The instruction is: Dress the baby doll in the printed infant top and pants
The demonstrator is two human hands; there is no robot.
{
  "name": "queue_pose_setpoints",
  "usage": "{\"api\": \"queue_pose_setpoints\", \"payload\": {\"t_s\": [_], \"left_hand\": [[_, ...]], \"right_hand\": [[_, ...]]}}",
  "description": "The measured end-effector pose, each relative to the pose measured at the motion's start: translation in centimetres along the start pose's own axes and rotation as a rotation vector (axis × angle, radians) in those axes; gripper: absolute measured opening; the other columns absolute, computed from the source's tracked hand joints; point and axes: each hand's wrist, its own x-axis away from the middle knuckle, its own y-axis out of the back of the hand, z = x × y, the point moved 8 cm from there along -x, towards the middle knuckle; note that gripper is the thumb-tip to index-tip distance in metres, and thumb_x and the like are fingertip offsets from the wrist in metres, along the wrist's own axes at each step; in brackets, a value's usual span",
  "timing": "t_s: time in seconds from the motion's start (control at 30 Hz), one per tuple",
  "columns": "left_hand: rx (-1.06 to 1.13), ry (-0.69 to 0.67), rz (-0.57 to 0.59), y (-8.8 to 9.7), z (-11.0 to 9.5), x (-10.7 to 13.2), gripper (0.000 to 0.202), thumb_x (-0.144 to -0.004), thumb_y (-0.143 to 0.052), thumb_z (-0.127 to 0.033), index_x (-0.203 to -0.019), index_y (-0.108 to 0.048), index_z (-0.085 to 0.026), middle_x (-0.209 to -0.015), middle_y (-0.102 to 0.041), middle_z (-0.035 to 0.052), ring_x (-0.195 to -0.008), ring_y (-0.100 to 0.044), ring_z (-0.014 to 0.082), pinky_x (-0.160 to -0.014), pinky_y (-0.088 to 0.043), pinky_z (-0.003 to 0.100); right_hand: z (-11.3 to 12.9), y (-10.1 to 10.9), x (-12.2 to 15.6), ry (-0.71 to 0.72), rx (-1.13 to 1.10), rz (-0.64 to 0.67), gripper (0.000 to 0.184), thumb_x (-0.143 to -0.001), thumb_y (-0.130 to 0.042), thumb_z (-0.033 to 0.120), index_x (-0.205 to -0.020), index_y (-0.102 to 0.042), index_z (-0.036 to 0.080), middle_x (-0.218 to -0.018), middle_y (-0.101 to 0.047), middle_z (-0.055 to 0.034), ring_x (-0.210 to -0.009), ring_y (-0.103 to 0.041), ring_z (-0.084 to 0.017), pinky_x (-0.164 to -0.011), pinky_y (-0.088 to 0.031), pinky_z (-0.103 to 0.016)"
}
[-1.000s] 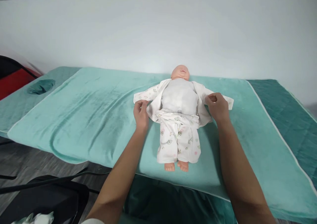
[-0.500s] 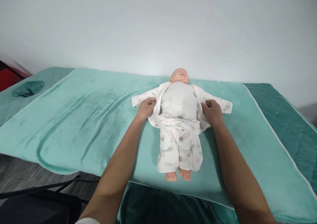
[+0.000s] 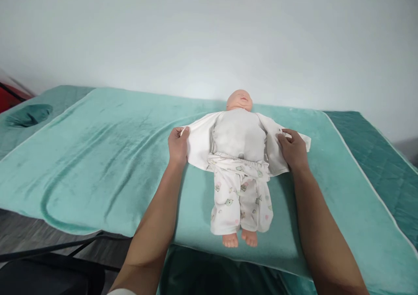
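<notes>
A baby doll (image 3: 240,100) lies on its back, head toward the wall and bare feet toward me. It wears a white baby jacket (image 3: 200,145), spread open over a pale grey-white torso (image 3: 239,132), and white printed trousers (image 3: 241,199). My left hand (image 3: 178,145) is closed on the jacket's left front panel, pulled out to the side. On the other side my right hand (image 3: 293,148) pinches the right front panel. One sleeve end pokes out beyond my right hand; the left sleeve is mostly hidden behind the panel.
A teal blanket (image 3: 107,155) covers the bed, with a darker quilted cover (image 3: 375,155) at the right. At the far left is a hole (image 3: 29,115) in the bed. A white wall (image 3: 209,38) stands behind. A black chair (image 3: 48,273) is at lower left.
Both hands have moved outward, drawing the jacket's front panels wider apart. The left panel is now stretched out and raised. The view has shifted slightly.
</notes>
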Motion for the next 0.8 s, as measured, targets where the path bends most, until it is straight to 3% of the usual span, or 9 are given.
{"api": "queue_pose_setpoints", "payload": {"t_s": [0.17, 0.33, 0.5, 0.6, 0.67, 0.73, 0.8], "left_hand": [[-0.275, -0.095, -0.073, 1.6, -0.3, -0.7, 0.02, -0.079, -0.069, -0.035, -0.08, -0.06, -0.017, -0.072, -0.055, -0.0027, -0.066, -0.047, 0.011, -0.065, -0.037, 0.024], [-0.487, -0.158, -0.15, 2.1, -0.8, -0.8, 0.012, -0.081, -0.066, -0.028, -0.081, -0.06, -0.019, -0.071, -0.056, -0.0031, -0.069, -0.05, 0.0131, -0.067, -0.037, 0.026], [-0.716, -0.125, -0.138, 1.8, -0.7, -0.4, 0.011, -0.082, -0.065, -0.026, -0.091, -0.06, -0.022, -0.079, -0.061, -0.0017, -0.075, -0.057, 0.017, -0.071, -0.04, 0.029], [-0.838, -0.165, -0.144, 1.7, -0.9, 0.0, 0.017, -0.082, -0.063, -0.021, -0.098, -0.059, -0.023, -0.092, -0.061, 0.0015, -0.085, -0.058, 0.0199, -0.077, -0.043, 0.032], [-0.896, -0.245, -0.157, 1.5, -1.6, 0.4, 0.021, -0.08, -0.06, -0.014, -0.099, -0.058, -0.022, -0.103, -0.06, 0.0057, -0.095, -0.058, 0.0226, -0.083, -0.044, 0.035], [-0.915, -0.382, -0.164, 0.8, -2.7, 1.2, 0.021, -0.08, -0.058, -0.01, -0.098, -0.057, -0.021, -0.11, -0.059, 0.0096, -0.105, -0.055, 0.0258, -0.091, -0.044, 0.04], [-0.872, -0.54, -0.148, -0.2, -4.0, 2.5, 0.017, -0.082, -0.057, -0.012, -0.096, -0.058, -0.02, -0.108, -0.06, 0.0109, -0.109, -0.054, 0.0273, -0.098, -0.041, 0.043]], "right_hand": [[-0.9, 2.2, -1.1, 0.087, 0.229, -0.001, 0.039, -0.085, -0.058, 0.042, -0.117, -0.072, 0.024, -0.075, -0.065, -0.0024, -0.073, -0.059, -0.02, -0.072, -0.043, -0.032], [-2.6, 4.5, -1.8, 0.033, 0.397, -0.082, 0.035, -0.086, -0.058, 0.038, -0.113, -0.074, 0.024, -0.081, -0.069, -0.0063, -0.077, -0.061, -0.024, -0.074, -0.044, -0.034], [-3.2, 4.4, -1.6, -0.044, 0.539, -0.053, 0.031, -0.089, -0.057, 0.038, -0.111, -0.073, 0.023, -0.097, -0.071, -0.0115, -0.089, -0.063, -0.029, -0.079, -0.046, -0.04], [-1.0, 4.6, -1.2, 0.158, 0.526, -0.217, 0.026, -0.087, -0.057, 0.032, -0.103, -0.072, 0.017, -0.108, -0.068, -0.017, -0.105, -0.059, -0.033, -0.092, -0.045, -0.047], [1.1, 4.4, -0.1, 0.314, 0.384, -0.299, 0.021, -0.087, -0.056, 0.029, -0.096, -0.07, 0.016, -0.105, -0.068, -0.0155, -0.103, -0.06, -0.03, -0.093, -0.046, -0.046], [2.9, 3.5, 1.3, 0.418, 0.156, -0.252, 0.017, -0.09, -0.055, 0.03, -0.092, -0.068, 0.019, -0.095, -0.068, -0.0095, -0.09, -0.062, -0.024, -0.083, -0.049, -0.038], [4.9, 1.8, 3.0, 0.496, -0.037, -0.103, 0.016, -0.093, -0.056, 0.034, -0.085, -0.065, 0.021, -0.084, -0.066, -0.0039, -0.078, -0.06, -0.019, -0.072, -0.047, -0.032]]}}
